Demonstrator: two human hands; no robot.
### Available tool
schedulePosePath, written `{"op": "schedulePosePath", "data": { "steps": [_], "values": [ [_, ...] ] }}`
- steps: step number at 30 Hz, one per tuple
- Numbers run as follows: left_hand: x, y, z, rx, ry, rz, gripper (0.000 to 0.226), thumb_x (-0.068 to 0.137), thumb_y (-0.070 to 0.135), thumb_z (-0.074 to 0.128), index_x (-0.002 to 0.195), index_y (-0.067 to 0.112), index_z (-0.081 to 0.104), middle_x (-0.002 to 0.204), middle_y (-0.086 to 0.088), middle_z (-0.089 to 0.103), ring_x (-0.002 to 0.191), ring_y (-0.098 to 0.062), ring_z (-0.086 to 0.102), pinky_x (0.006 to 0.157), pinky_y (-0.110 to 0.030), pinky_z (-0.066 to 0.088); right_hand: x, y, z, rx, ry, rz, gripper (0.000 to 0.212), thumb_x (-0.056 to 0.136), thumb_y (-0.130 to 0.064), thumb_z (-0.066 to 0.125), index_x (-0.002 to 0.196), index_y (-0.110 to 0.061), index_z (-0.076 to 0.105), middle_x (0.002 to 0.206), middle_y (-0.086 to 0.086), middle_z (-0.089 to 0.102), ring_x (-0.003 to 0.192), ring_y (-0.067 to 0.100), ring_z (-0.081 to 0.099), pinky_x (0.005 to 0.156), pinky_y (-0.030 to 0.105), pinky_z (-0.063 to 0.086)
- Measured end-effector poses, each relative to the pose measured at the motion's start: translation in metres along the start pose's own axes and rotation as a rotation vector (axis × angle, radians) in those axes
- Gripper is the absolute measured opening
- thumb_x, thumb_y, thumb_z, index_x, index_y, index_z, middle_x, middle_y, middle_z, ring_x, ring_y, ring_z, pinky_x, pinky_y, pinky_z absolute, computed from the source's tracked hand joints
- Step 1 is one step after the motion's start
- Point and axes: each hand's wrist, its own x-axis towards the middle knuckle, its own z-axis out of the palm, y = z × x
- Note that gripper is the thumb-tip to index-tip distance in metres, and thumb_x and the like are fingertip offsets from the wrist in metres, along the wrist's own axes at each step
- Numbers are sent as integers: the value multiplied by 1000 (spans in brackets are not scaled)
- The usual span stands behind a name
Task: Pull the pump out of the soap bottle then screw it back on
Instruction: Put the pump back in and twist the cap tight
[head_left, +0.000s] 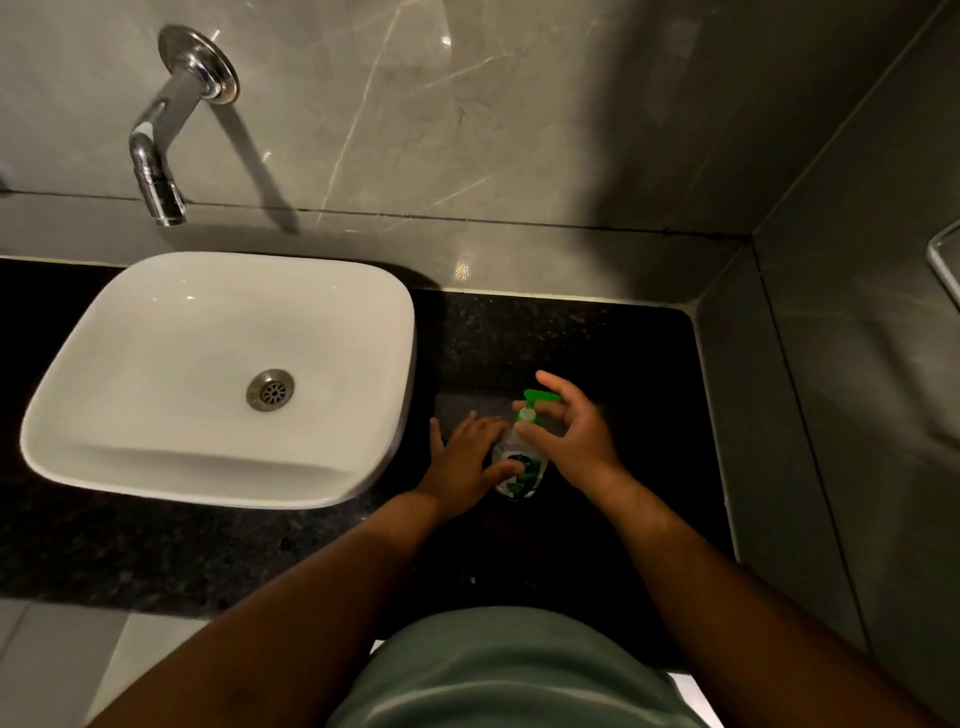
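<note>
A clear soap bottle (519, 470) with a green and dark label stands on the black counter, right of the sink. Its green pump (535, 401) sits on top, on a white collar. My left hand (467, 460) wraps the bottle's left side, thumb across the label. My right hand (569, 426) curls around the pump and collar from the right, fingertips touching them, the other fingers spread. The bottle's lower right side is hidden behind my right hand.
A white basin (130, 452) with a metal drain sits on the counter to the left, close to my left hand. A chrome tap (156, 171) juts from the marble wall above it. A grey wall bounds the counter (623, 353) on the right.
</note>
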Motion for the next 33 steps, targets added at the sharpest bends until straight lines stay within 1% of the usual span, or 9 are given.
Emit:
{"op": "schedulePosePath", "data": {
  "steps": [3,6,9,11,15,23,28,31,33],
  "values": [
    [0,3,0,-7,5,6,67,76,84,34,133,48,32,150,12,35,144,-16,11,105,-58,-22,2,-3,3,-77,90,-24,75,64,-19,90,128,-17,50,108,-2,61,94,4,60,75,8,48],
    [0,2,0,-8,5,-7,69,76,84,34,133,46,35,150,11,35,144,-15,10,105,-56,-22,2,-1,4,-111,89,-27,79,65,-27,89,131,-21,47,105,-8,58,97,1,57,76,7,44],
    [0,0,0,-19,7,-15,65,77,82,36,131,45,36,149,12,35,144,-15,10,105,-56,-23,1,3,-1,-26,-19,-11,80,74,-15,83,141,-17,40,122,-13,55,110,-12,53,86,6,43],
    [0,1,1,-16,-7,-5,65,78,82,36,131,46,34,150,12,34,144,-15,10,104,-57,-23,1,6,-5,10,-73,8,71,79,-6,77,140,-15,43,123,-7,60,112,-6,57,86,13,49],
    [-1,3,0,19,1,4,69,78,81,36,135,41,35,150,10,34,145,-17,10,105,-58,-21,0,8,-2,5,-39,2,59,79,-3,75,132,-13,51,117,-4,64,106,0,64,87,19,54],
    [-2,5,-4,64,-6,-8,79,75,81,32,139,35,37,152,7,33,145,-18,11,107,-62,-18,-5,8,9,19,78,-89,47,70,-11,85,107,-26,61,97,-20,65,91,-10,64,74,6,48],
    [2,2,-6,-14,-62,-31,65,78,74,43,133,39,38,149,7,36,145,-19,8,105,-60,-21,22,-3,-18,-405,-141,-221,41,68,-50,82,95,-31,58,88,-14,61,82,-2,60,67,12,48],
    [4,0,-9,-42,-97,-30,57,83,64,51,132,37,40,146,9,39,145,-19,7,104,-62,-20,45,-16,-30,-872,-337,-287,57,66,-85,55,74,-29,52,70,-11,56,61,4,53,53,28,43],
    [4,1,-11,-54,-107,-19,56,84,61,54,133,37,40,145,10,40,145,-20,8,105,-62,-20,55,-24,-29,-1086,-418,-374,68,68,-92,38,66,-25,53,64,-9,55,55,7,51,52,32,44]
  ]
}}
